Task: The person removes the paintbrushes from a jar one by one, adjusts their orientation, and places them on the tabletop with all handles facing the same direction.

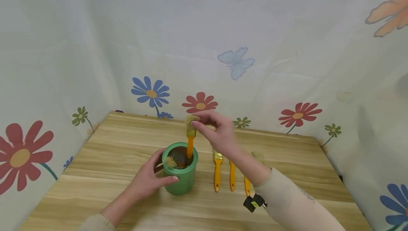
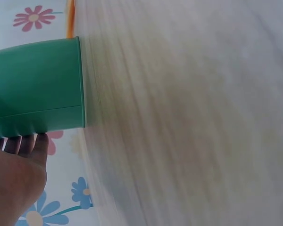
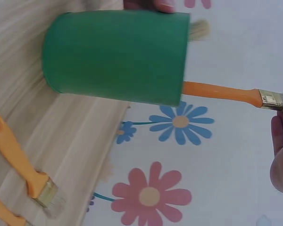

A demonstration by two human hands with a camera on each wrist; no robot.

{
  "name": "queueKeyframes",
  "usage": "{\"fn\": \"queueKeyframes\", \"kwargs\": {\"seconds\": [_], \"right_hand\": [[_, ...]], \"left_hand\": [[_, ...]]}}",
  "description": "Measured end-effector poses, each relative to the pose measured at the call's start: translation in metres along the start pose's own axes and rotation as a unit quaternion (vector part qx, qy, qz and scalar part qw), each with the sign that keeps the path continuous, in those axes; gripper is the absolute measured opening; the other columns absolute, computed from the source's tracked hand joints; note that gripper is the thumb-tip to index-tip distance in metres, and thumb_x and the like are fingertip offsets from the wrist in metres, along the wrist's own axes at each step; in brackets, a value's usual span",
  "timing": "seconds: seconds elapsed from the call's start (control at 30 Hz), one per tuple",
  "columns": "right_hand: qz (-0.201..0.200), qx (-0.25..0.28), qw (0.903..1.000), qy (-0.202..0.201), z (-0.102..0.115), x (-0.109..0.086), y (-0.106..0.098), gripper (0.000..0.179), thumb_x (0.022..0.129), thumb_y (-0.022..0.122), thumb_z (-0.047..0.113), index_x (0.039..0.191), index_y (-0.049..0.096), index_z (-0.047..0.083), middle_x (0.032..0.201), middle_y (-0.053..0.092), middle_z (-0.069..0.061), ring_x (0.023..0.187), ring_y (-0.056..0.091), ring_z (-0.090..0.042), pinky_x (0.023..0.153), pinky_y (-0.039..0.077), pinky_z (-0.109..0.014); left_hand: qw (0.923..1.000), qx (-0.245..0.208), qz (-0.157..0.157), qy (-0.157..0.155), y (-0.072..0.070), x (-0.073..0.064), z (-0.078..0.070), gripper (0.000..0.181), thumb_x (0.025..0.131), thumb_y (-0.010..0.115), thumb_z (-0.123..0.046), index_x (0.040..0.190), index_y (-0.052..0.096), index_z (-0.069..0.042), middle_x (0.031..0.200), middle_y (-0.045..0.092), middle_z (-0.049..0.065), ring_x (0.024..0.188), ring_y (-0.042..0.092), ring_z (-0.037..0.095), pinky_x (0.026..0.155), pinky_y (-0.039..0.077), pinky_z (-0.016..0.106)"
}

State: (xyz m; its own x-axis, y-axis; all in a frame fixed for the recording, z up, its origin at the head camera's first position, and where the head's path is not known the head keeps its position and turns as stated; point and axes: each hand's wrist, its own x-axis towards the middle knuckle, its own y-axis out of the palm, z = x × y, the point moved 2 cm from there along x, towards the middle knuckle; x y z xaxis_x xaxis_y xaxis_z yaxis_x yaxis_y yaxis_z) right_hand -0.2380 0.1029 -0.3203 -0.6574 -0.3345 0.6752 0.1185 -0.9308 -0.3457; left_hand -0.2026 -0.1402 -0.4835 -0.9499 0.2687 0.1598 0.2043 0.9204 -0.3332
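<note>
A green cylindrical container [image 1: 180, 183] stands upright on the table. My left hand [image 1: 147, 175] grips its left side, thumb in front and fingers round the back; the left wrist view shows the fingers [image 2: 39, 149] against its wall. With my right hand [image 1: 220, 133] I pinch a paintbrush [image 1: 190, 142] near its bristles. Its orange handle [image 3: 221, 91] points down inside the container's mouth, so the handle's tip is hidden. Another brush's pale bristles [image 1: 171, 161] show inside the rim, at the left.
Right of the container lie three orange-handled paintbrushes: one on the left [image 1: 217, 174], one in the middle [image 1: 232, 178] and one on the right [image 1: 247, 185], partly under my right forearm. The wooden table [image 1: 127, 142] meets a flower-printed cloth [image 1: 178, 46] behind and at the sides.
</note>
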Motion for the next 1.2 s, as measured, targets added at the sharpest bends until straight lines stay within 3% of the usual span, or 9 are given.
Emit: {"fn": "queueKeyframes", "kwargs": {"seconds": [0.23,0.57,0.73,1.0,1.2], "right_hand": [[-0.027,0.036,0.9990,0.005,0.012,0.002,-0.022,0.022,0.095,0.076,-0.007,0.116,0.074,-0.005,0.095,0.075,-0.016,0.083,0.071,-0.015,0.082,0.064,-0.024],[-0.054,0.044,0.9969,0.038,0.016,-0.013,-0.047,0.023,0.096,0.078,-0.001,0.118,0.074,-0.006,0.092,0.074,0.007,0.078,0.068,-0.012,0.071,0.061,-0.020],[-0.055,0.041,0.9966,0.045,0.017,-0.018,-0.059,0.022,0.096,0.076,-0.004,0.117,0.074,-0.007,0.091,0.074,0.006,0.078,0.068,-0.010,0.075,0.063,-0.022],[-0.042,0.017,0.9958,0.079,0.009,-0.031,-0.077,0.021,0.097,0.075,-0.003,0.118,0.075,-0.002,0.089,0.072,0.000,0.071,0.059,-0.018,0.062,0.053,-0.019],[-0.043,-0.002,0.9924,0.115,-0.001,-0.044,-0.093,0.020,0.097,0.076,-0.001,0.117,0.076,0.000,0.088,0.072,0.000,0.072,0.061,-0.017,0.062,0.055,-0.020]], "left_hand": [[1.0000,0.003,-0.001,0.007,0.000,-0.001,-0.002,0.092,0.082,0.096,-0.029,0.158,0.045,-0.019,0.155,0.056,0.010,0.144,0.052,0.038,0.119,0.046,0.060],[0.9999,0.004,-0.003,0.010,0.003,-0.003,-0.002,0.090,0.082,0.096,-0.029,0.157,0.047,-0.017,0.153,0.057,0.011,0.144,0.052,0.038,0.119,0.047,0.059],[0.9999,0.007,-0.006,0.010,0.003,-0.004,-0.002,0.089,0.082,0.096,-0.029,0.156,0.047,-0.018,0.152,0.058,0.010,0.144,0.052,0.037,0.118,0.048,0.058],[0.9998,0.010,-0.004,0.015,0.003,-0.003,-0.001,0.090,0.083,0.096,-0.029,0.156,0.046,-0.017,0.153,0.057,0.013,0.144,0.052,0.038,0.117,0.048,0.059],[0.9998,0.013,-0.004,0.016,0.003,-0.001,0.001,0.091,0.082,0.096,-0.030,0.156,0.046,-0.018,0.153,0.057,0.013,0.144,0.052,0.039,0.117,0.048,0.060]]}}
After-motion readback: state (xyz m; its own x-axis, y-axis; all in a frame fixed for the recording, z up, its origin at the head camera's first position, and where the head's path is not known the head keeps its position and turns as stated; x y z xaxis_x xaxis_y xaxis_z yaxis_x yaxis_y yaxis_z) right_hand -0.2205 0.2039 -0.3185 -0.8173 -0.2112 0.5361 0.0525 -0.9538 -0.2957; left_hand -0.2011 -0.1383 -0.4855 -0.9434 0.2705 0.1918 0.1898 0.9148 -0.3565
